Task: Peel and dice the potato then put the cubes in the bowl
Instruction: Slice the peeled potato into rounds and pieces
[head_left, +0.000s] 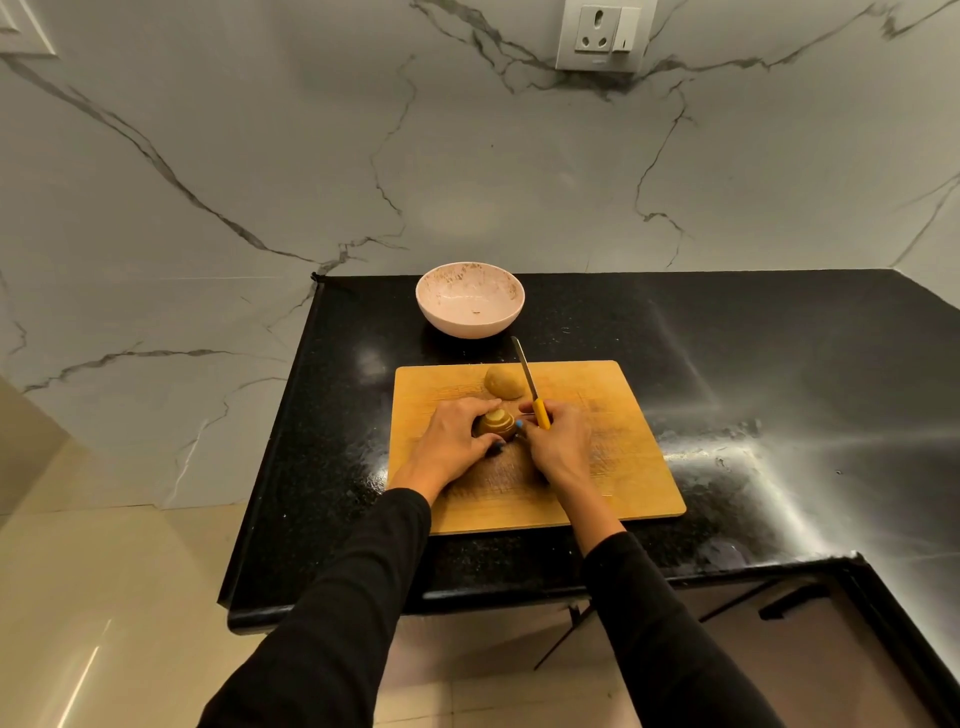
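A partly peeled potato (497, 422), with pale stripes where the skin is off, sits over the middle of the wooden cutting board (613, 467). My left hand (452, 441) grips it from the left. My right hand (558, 447) holds a small peeler with a blue tip (519, 425) against the potato's right side. A knife (531, 384) with a yellow handle lies on the board just behind my right fingers, its blade pointing away past the board's far edge. A second, unpeeled potato (504, 382) lies near that far edge. The pink bowl (470, 317) stands behind the board.
The board lies on a black stone counter (753, 364) against a marble wall with a socket (602, 34). The counter's left edge (270, 452) drops to a tiled floor. A dark bit, likely peel (497, 450), lies under my left hand.
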